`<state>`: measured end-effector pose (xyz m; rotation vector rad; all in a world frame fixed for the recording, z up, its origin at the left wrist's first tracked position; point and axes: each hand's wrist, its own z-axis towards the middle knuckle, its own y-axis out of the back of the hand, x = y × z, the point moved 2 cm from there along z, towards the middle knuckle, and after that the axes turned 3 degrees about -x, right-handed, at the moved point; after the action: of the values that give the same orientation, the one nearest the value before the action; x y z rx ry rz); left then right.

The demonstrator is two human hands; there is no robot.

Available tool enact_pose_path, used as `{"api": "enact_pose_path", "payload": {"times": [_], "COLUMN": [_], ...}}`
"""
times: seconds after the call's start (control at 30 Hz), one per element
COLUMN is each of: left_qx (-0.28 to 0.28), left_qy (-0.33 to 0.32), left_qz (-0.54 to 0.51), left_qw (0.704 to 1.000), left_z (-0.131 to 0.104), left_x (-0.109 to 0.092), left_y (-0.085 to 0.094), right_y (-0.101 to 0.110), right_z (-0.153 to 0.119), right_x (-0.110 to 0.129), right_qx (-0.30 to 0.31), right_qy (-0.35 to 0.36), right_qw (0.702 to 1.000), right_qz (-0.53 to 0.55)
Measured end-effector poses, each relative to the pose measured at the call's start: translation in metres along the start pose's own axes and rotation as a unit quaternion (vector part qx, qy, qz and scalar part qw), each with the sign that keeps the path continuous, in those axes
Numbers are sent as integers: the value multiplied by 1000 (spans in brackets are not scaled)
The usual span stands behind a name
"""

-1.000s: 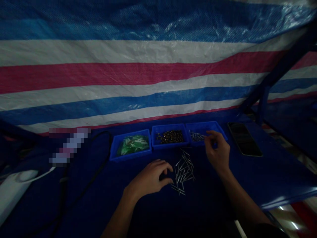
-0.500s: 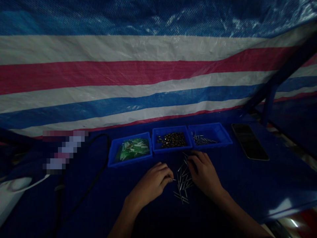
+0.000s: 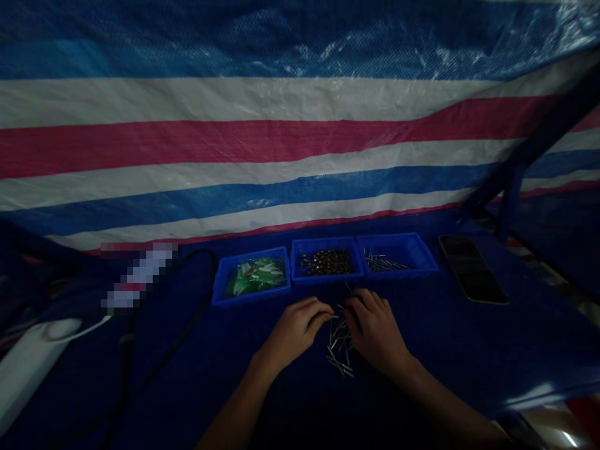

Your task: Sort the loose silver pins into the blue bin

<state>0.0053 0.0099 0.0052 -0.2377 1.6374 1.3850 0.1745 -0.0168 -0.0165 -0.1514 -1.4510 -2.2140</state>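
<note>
My left hand (image 3: 300, 325) is closed in a pinch, and the bright end of a thin metal pin pokes out from its fingertips. Close beside it, my right hand (image 3: 375, 328) curls over the upper right of a loose pile of thin metal pins (image 3: 341, 350). Its fingertips face my left hand, and what they hold, if anything, is hidden. Behind the hands stand three blue trays: a left tray (image 3: 252, 300) with a green-and-clear plastic bag, a middle tray (image 3: 327, 279) with small brass-coloured parts, and a right tray (image 3: 424, 262) with more pins.
A dark phone (image 3: 473, 269) lies to the right on the blue table (image 3: 450, 350). At the left are a white power strip (image 3: 32, 356), a black cable (image 3: 187, 325) and a pixelated object (image 3: 140, 278). A striped tarp (image 3: 281, 140) hangs behind the table.
My left hand has moved up and to the right with the pin. My right hand has shifted a little left, so the two hands are closer together. The view has shifted slightly.
</note>
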Motion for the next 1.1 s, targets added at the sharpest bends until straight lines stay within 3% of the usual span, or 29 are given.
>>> {"api": "enact_pose_path", "payload": {"times": [0.33, 0.53, 0.63, 0.73, 0.93, 1.03, 1.1], "left_qx": [-148, -151, -156, -135, -145, -180, -190], "left_qy": [41, 31, 1, -51, -85, -89, -97], "left_qz": [-95, -154, -161, -156, -130, -74, -18], "left_qw": [984, 976, 974, 977, 977, 977, 977], "left_z": [13, 25, 31, 37, 46, 52, 54], "left_x": [10, 3, -15, -40, -75, -83, -89], "left_y": [0, 0, 16, 41, 88, 101, 105], "right_y": [4, 22, 38, 56, 92, 104, 107], "right_z": [-4, 20, 41, 63, 102, 117, 123], "right_x": [18, 2, 1, 11, 34, 40, 42], "right_qx": [55, -75, -68, -21, -96, -152, -157], "right_qy": [94, 71, 78, 142, 150, 117, 98], "right_qw": [987, 976, 977, 969, 958, 950, 949], "right_qz": [117, 192, 184, 201, 225, 245, 254]}}
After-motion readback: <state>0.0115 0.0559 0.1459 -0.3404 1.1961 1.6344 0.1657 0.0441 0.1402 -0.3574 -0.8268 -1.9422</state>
